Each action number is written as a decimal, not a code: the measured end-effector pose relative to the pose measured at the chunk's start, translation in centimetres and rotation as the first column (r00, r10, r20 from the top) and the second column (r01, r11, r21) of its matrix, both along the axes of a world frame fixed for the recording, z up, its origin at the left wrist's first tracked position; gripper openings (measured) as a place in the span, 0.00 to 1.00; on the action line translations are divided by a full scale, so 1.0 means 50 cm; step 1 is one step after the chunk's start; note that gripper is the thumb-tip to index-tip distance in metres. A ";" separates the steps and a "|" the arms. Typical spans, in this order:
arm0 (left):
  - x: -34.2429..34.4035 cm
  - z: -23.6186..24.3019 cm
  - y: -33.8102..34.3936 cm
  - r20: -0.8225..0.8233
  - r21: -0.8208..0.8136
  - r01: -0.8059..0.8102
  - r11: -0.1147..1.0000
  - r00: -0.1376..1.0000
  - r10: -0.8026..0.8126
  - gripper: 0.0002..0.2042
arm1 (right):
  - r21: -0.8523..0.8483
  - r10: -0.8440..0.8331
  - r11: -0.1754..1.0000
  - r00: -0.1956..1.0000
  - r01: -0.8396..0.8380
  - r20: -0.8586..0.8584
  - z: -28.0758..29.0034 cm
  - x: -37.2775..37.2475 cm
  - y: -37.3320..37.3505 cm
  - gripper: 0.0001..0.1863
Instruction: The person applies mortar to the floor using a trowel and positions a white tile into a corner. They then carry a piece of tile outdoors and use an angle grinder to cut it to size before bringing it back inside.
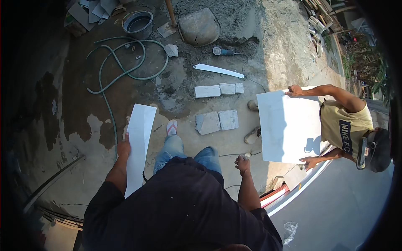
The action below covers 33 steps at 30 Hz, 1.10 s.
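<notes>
My left hand (124, 147) grips the edge of a long, narrow white tile piece (140, 138), which hangs upright beside my left leg. Lower down on the right, my right hand (242, 164) is held away from my body with its fingers curled in; whether something small is inside them cannot be made out. To the right, another person (345, 121) holds a large white tile (289, 125) by its top and bottom edges with both hands. Between us on the ground lie several cut tile pieces (207, 91), two greyish slabs (208, 123) and a thin white strip (217, 70).
A blue angle grinder (224, 51) lies ahead, its cord trailing right. A green hose (102, 79) coils across wet ground at left. Farther off are a black bucket (138, 25), a cement-covered pan (200, 27) and grey mortar (238, 19). A car (335, 201) stands at right.
</notes>
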<state>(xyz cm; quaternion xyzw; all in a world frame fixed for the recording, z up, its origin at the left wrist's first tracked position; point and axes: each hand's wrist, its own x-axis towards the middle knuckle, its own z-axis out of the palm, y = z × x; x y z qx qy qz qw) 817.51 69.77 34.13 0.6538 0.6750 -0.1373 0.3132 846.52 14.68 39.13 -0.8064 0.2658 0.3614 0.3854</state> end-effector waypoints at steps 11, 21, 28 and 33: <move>0.456 0.107 0.074 0.022 0.029 0.179 0.983 0.984 -0.179 0.39 | -0.160 0.284 0.944 0.957 -0.290 -0.063 -0.072 0.180 -0.026 0.14; 0.882 0.036 -0.137 -0.185 0.139 0.083 0.987 0.981 -0.056 0.37 | -0.055 0.233 0.967 0.954 -0.247 -0.188 -0.259 0.847 -0.125 0.14; 1.252 0.139 -0.416 -0.194 0.249 -0.121 0.961 0.966 0.172 0.36 | 0.028 0.365 0.931 0.929 -0.364 -0.064 -0.309 1.678 -0.199 0.06; 1.341 0.209 -0.593 -0.180 0.311 -0.310 0.898 0.909 0.376 0.35 | -0.057 0.440 0.897 0.898 -0.439 0.014 -0.271 1.985 -0.234 0.09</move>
